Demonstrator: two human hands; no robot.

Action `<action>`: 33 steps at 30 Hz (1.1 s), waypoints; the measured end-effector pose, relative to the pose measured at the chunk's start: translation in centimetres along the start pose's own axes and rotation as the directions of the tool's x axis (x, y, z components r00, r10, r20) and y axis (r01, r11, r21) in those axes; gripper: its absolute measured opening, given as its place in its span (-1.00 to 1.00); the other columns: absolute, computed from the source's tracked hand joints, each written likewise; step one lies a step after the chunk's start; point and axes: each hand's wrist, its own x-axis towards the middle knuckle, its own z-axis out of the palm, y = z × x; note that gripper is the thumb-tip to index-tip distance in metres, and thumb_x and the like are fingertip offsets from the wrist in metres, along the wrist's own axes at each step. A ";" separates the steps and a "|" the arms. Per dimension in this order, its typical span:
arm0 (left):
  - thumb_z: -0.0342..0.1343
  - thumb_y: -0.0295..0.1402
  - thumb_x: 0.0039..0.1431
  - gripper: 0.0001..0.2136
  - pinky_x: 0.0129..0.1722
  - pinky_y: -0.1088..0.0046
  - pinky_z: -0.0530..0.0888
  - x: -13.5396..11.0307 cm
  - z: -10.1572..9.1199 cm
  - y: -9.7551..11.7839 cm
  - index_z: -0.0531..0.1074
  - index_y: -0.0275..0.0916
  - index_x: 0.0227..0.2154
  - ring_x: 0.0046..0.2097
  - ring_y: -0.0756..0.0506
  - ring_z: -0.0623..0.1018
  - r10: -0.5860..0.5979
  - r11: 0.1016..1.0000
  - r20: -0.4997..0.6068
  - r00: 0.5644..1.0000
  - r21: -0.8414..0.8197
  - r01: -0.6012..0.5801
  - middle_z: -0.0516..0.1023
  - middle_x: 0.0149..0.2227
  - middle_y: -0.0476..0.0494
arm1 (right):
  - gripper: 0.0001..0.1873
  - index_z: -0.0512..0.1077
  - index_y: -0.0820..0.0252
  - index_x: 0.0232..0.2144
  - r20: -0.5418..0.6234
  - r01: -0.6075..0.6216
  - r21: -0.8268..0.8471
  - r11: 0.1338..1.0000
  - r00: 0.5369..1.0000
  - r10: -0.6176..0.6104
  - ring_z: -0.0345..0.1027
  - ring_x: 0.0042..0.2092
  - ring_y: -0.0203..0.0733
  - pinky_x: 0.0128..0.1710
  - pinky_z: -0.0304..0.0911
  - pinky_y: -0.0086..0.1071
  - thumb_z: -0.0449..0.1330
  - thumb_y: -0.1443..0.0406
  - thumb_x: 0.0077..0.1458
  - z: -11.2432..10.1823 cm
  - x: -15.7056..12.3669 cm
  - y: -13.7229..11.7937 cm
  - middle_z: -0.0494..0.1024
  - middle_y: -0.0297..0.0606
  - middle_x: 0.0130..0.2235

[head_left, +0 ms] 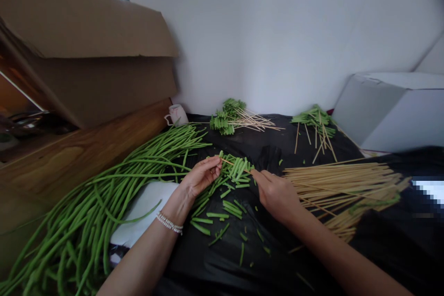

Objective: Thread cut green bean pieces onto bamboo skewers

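Skewer [227, 162] bearing cut bean pieces [239, 169]: 5 o'clock from view centre. Left hand [204, 173] pinches its 10-o'clock end; right hand [275, 194] grips its 4-o'clock end. Judged light, stiff; bean pieces crisp, may split. Best hold: bare shaft.

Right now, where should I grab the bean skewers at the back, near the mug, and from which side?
Probably by the bare stick ends, coming from the right. Cut bean pieces bunch at the left, while most sticks fan out bare to the right, so a pinch there should avoid pressing the beans. The sticks overlap, so several may come together.
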 end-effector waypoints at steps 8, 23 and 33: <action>0.29 -0.56 -0.02 -0.91 -0.40 0.65 0.47 -0.1 0.0 -0.3 0.52 -0.38 -0.40 -0.41 0.08 0.51 -0.010 0.998 0.025 1.000 0.063 0.008 0.54 -0.41 -0.09 | -0.62 0.44 0.28 -0.07 -0.001 -0.006 0.011 1.000 1.000 0.006 0.33 -0.43 -0.31 -0.47 0.08 -0.42 -0.03 0.47 0.12 0.4 -0.1 -0.3 0.51 -0.26 -0.38; 0.27 -0.26 -0.05 -0.77 -0.18 0.33 0.39 -0.3 0.5 0.2 0.59 -0.28 -0.33 -0.27 -0.11 0.51 0.466 0.416 0.075 0.881 0.861 -0.293 0.59 -0.31 -0.18 | -0.63 0.42 0.27 -0.03 -0.026 -0.101 -0.021 0.995 0.995 0.101 0.38 -0.36 -0.25 -0.40 0.14 -0.41 -0.05 0.44 0.18 -0.3 0.5 1.4 0.53 -0.24 -0.34; 0.05 -0.38 0.01 -0.83 -0.07 0.24 0.32 0.4 -0.4 -0.8 0.54 -0.19 -0.39 -0.18 -0.23 0.44 0.365 -0.473 0.477 0.799 0.835 -0.282 0.53 -0.27 -0.21 | -0.64 0.35 0.20 0.01 0.202 -0.150 -0.031 0.988 0.967 0.153 0.37 -0.31 -0.26 -0.40 0.16 -0.42 -0.04 0.40 0.19 -1.3 1.5 0.4 0.52 -0.24 -0.27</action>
